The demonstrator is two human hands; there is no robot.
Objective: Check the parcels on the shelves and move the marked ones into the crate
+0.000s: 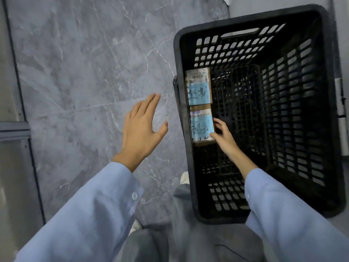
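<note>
Reaching down into the black crate [245,20], the right hand [224,137] extends from a light blue sleeve [283,205] toward the crate's left wall. The left hand [139,127] hovers outside the crate above the grey marbled floor [85,72], palm down. Two parcels with blue handwritten labels sit inside the crate against that wall, end to end: the far parcel [198,87] and the near parcel [201,125]. Left hand: fingers straight and spread, holding nothing. Right hand: fingers and thumb curled on the near parcel's right edge, gripping it.
</note>
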